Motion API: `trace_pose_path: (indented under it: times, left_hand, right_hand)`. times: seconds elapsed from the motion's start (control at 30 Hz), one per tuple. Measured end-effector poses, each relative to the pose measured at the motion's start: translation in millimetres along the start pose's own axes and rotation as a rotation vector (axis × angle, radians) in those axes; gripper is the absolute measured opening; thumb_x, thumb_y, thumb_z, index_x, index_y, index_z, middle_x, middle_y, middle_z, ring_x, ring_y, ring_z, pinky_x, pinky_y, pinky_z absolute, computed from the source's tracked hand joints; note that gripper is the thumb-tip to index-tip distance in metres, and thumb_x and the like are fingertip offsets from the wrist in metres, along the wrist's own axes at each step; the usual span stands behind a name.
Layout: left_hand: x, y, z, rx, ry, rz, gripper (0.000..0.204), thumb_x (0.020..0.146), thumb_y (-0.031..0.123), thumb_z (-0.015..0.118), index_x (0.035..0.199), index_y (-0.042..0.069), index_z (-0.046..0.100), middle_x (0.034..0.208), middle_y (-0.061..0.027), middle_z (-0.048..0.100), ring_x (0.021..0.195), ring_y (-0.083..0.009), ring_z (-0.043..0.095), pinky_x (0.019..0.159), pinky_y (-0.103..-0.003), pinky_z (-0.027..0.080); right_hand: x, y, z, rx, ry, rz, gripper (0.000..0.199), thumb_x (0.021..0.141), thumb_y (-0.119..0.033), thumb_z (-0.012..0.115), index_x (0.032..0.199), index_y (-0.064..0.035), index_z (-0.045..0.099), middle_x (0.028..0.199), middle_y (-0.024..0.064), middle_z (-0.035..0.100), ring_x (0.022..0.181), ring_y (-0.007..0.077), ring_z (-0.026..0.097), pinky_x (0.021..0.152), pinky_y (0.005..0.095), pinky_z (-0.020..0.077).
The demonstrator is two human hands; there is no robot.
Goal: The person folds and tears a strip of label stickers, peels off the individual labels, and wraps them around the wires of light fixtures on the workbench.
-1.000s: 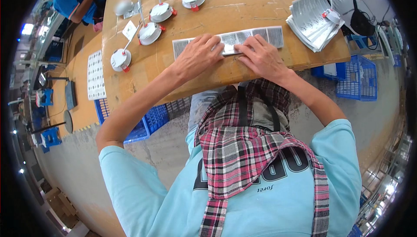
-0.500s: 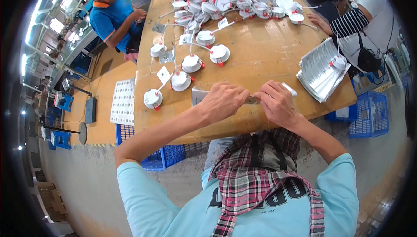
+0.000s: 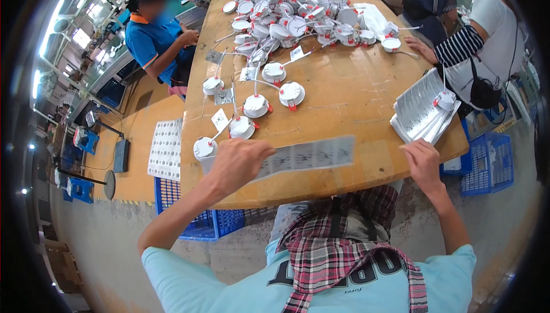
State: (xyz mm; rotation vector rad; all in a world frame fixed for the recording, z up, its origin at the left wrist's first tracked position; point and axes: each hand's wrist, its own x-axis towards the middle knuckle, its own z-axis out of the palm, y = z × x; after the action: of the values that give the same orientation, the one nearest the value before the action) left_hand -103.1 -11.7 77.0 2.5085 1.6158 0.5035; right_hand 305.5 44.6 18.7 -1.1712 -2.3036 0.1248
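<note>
Left hand (image 3: 238, 163) pinching a long sticker strip (image 3: 309, 156); right hand (image 3: 423, 163) loose beside a sheet pile (image 3: 421, 112), holding nothing.

Table (image 3: 355, 101): tan wood. Label strip (image 3: 309, 155): grey-white with dark marks. Lamps (image 3: 256, 106): white, red clips. Crate (image 3: 200, 227): blue. Scarf (image 3: 338, 250): red, white and black plaid. Shirt (image 3: 229, 290): light blue. Co-worker's sleeve (image 3: 458, 46): navy and white stripes.

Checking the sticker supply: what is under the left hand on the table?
The left hand presses on the near end of a long label strip lying flat on the wooden table. The strip's printed squares show to its right; the part beneath the palm is covered.
</note>
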Motion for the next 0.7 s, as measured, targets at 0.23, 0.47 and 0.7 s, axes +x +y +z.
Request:
trace_pose_path:
  times: [0.23,0.47,0.7]
  left_hand:
    - [32.0,43.9,26.4,-0.006,-0.155,0.086,0.014,0.085,0.020,0.064,0.083,0.007,0.067,0.067,-0.0111,0.064,0.062,-0.0290,0.063,0.054,-0.039,0.047]
    - [35.9,66.6,13.3,-0.194,-0.199,0.302,0.012,0.086,0.014,0.058,0.088,0.005,0.065,0.073,-0.0127,0.065,0.064,-0.0314,0.062,0.055,-0.043,0.046]
    - [0.4,-2.3,4.7,0.139,-0.226,0.055,0.019,0.079,0.002,0.055,0.094,0.006,0.066,0.079,-0.0107,0.069,0.075,-0.0270,0.067,0.064,-0.040,0.051]
  right_hand:
    - [47.8,-100.7,4.4,0.169,0.125,-0.165,0.020,0.080,-0.018,0.067,0.091,-0.0014,0.068,0.082,0.0143,0.064,0.080,0.0323,0.061,0.073,0.0403,0.0481]
    - [39.1,-100.2,6.9,0.278,-0.262,-0.107,0.015,0.081,-0.022,0.067,0.083,-0.0082,0.071,0.070,0.0111,0.064,0.071,0.0284,0.062,0.068,0.0395,0.0465]
    - [15.5,-64.2,-15.4,0.272,-0.292,0.038,0.016,0.081,-0.020,0.067,0.082,-0.0050,0.072,0.071,0.0126,0.066,0.064,0.0251,0.062,0.062,0.0351,0.0461]
